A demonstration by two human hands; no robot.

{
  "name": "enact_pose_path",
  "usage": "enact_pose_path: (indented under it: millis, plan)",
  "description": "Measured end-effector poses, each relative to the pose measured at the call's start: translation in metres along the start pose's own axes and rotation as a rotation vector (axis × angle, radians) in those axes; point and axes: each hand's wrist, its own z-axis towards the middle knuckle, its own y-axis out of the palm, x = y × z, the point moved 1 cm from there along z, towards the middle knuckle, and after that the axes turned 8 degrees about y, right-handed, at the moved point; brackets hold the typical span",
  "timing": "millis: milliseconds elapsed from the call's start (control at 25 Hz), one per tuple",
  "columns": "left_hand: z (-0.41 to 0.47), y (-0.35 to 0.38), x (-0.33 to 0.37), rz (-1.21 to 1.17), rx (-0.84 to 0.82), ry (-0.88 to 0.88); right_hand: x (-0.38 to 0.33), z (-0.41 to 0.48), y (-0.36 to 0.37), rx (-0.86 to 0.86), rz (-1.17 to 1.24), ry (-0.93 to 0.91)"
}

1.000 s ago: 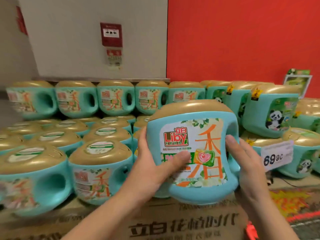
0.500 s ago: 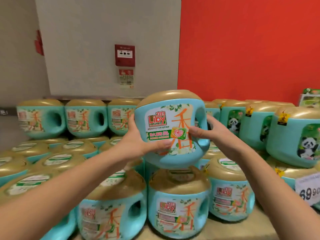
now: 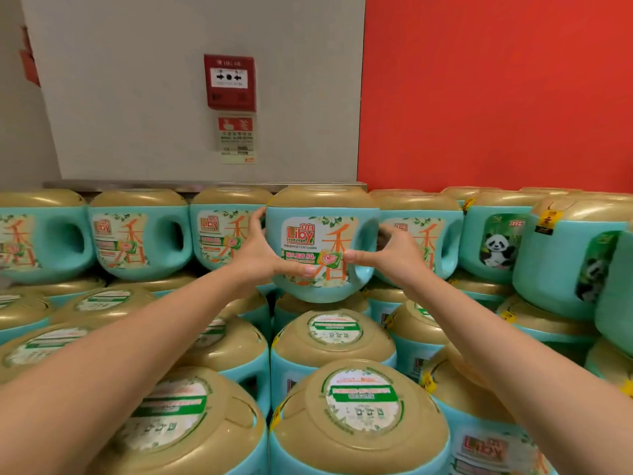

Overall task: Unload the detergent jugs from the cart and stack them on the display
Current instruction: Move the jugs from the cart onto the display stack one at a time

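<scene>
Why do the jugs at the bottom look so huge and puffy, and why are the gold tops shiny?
Head view: the wide-angle lens swells the nearest jugs; same view, light glares in pale streaks on the gold caps; the held jug looks sharp, while the leftmost jug smears at the edge.

The centre jug (image 3: 322, 241) has a red "Liby" logo on its label, a big orange 香 beside it and "30" on the green strip. Same "Liby" on the lower-right jug (image 3: 486, 450). The red wall box (image 3: 229, 82), upper middle, shows two arrows; small print's too blurry.
</scene>
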Motion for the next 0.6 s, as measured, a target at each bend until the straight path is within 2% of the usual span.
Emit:
enact_pose_path:
  millis: [200,400,480,600]
  plan:
    - [0.013,0.008,-0.024,0.031,0.018,0.0,0.02,0.012,0.012,0.033,-0.004,0.023]
    - [0.014,0.009,-0.031,0.031,0.035,0.027,0.01,0.014,0.01,0.087,-0.244,0.039]
    - [0.012,0.01,-0.034,0.019,0.05,0.048,0.005,0.016,-0.007,0.203,-0.278,0.029]
    - [0.007,0.013,-0.037,0.019,0.086,0.069,0.006,0.023,-0.046,0.532,-0.248,-0.024]
